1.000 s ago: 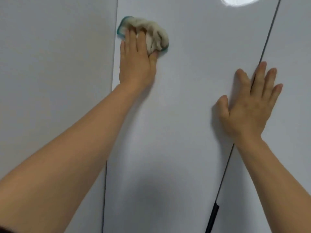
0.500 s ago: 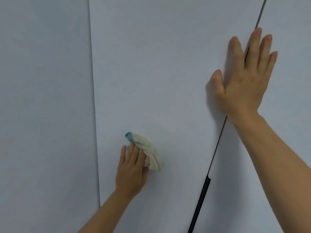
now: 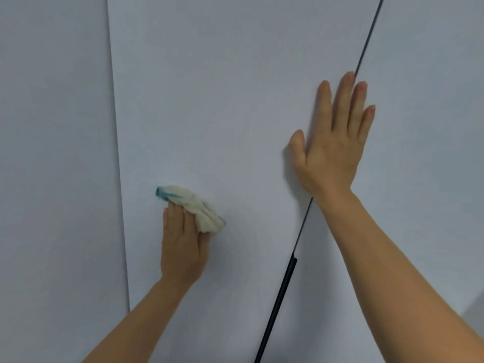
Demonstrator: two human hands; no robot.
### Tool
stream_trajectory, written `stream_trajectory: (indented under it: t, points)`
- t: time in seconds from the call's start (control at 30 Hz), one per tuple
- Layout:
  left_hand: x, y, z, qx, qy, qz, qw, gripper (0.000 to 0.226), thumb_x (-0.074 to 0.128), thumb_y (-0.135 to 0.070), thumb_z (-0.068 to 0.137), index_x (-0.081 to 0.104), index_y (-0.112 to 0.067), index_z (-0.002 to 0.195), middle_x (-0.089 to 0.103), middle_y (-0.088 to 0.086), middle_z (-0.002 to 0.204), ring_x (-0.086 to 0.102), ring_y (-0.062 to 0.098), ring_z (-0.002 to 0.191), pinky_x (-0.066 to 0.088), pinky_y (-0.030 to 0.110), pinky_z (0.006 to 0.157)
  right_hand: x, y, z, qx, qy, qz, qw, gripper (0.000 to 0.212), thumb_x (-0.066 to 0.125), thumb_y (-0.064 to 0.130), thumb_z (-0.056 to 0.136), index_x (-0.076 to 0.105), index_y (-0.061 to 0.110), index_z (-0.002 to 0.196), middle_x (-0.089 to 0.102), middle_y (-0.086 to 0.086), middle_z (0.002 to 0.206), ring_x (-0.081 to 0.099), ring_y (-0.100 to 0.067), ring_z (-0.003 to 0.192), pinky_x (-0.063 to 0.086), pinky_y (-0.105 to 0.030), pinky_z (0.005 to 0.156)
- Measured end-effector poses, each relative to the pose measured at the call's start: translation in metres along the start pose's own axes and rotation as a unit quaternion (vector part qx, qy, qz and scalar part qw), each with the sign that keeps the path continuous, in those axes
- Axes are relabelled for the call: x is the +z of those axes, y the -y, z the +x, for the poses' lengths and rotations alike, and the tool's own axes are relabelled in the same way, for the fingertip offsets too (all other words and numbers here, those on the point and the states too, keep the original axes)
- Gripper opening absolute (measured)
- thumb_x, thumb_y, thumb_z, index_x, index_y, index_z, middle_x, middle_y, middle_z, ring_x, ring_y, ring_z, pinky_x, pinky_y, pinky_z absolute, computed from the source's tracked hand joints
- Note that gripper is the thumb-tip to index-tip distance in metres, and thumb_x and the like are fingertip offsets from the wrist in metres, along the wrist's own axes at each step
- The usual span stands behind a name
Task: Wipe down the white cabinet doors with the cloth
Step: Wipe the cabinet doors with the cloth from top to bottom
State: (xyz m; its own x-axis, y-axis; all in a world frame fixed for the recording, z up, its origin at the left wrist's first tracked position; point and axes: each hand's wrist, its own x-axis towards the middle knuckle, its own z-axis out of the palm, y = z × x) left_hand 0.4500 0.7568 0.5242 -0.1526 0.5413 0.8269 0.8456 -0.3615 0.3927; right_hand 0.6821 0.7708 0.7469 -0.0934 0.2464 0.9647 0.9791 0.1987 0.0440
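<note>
- Cloth [image 3: 192, 206] sits bunched into a soft, lumpy wad, cream with a teal trim at its upper left tip and lower right corner; the weave looks fuzzy, like terry.
- Your left hand [image 3: 183, 244] presses that wad against the middle cabinet door [image 3: 222, 100], low and toward the door's left edge. The fingers curl over the lower part of the cloth, so this grip holds the cloth.
- Your right hand [image 3: 332, 142] lies flat and wide, fingers straight and slightly spread, palm on the middle door's right edge. The fingertips [image 3: 362, 87] reach across the dark seam [image 3: 366, 40] onto the right door [image 3: 432, 100]. This grip holds nothing.
- The doors are smooth, matte, white panels with straight edges and no visible grain.
- A thin pale seam separates the middle door from the left door [image 3: 52, 153].
- Below your right wrist the dark seam widens into a slim, black, straight handle strip [image 3: 277, 310] running down to the bottom of the view.
</note>
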Motion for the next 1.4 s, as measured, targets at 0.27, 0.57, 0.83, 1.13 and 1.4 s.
stream_trajectory:
  t: [0.27,0.57,0.83,1.13,1.4]
  points:
    - [-0.015,-0.072,0.071,0.051,-0.043,0.029,0.997,0.061,0.038,-0.041,0.103,0.037,-0.002,0.150,0.027,0.021,0.162,0.018,0.035,0.154,0.015,0.057,0.124,-0.005,-0.002,-0.021,-0.017,0.028,0.019,0.999,0.076,0.048,0.034,0.096,0.023,0.009,0.164,0.013,-0.022,0.172,0.009,-0.040,0.160,0.007,-0.056,0.130]
    - [0.049,-0.017,-0.024,0.189,-0.110,0.062,0.974,0.033,0.069,-0.016,0.091,0.052,-0.013,0.119,0.049,0.006,0.138,0.045,0.033,0.134,0.034,0.060,0.111,-0.017,-0.004,-0.064,-0.026,0.100,0.020,0.994,0.078,0.049,0.031,0.092,0.026,0.014,0.164,0.013,-0.018,0.173,0.009,-0.035,0.161,0.011,-0.053,0.130]
    - [0.014,-0.081,0.028,0.110,-0.107,0.043,0.987,0.047,0.065,-0.009,0.083,0.055,-0.018,0.128,0.057,0.013,0.128,0.047,0.032,0.113,0.034,0.043,0.092,-0.027,-0.016,-0.131,-0.050,0.173,0.037,0.983,0.075,0.051,0.011,0.086,0.037,0.012,0.160,0.018,-0.015,0.172,0.014,-0.033,0.161,0.017,-0.053,0.129]
    - [0.030,-0.125,0.038,0.198,-0.067,0.086,0.974,0.038,0.046,-0.041,0.100,0.055,-0.016,0.126,0.055,0.008,0.133,0.048,0.036,0.121,0.038,0.048,0.090,-0.045,-0.057,-0.151,-0.014,0.163,0.052,0.985,0.062,0.044,0.006,0.082,0.058,0.013,0.141,0.035,-0.014,0.166,0.030,-0.033,0.155,0.031,-0.047,0.120]
    - [0.064,-0.103,-0.058,0.227,0.029,0.138,0.964,0.029,0.071,-0.019,0.086,0.053,-0.022,0.108,0.062,0.002,0.116,0.055,0.032,0.105,0.038,0.043,0.081,-0.046,-0.078,-0.180,-0.053,0.212,0.048,0.975,0.062,0.036,0.012,0.083,0.057,0.013,0.142,0.028,-0.013,0.170,0.024,-0.032,0.158,0.031,-0.050,0.122]
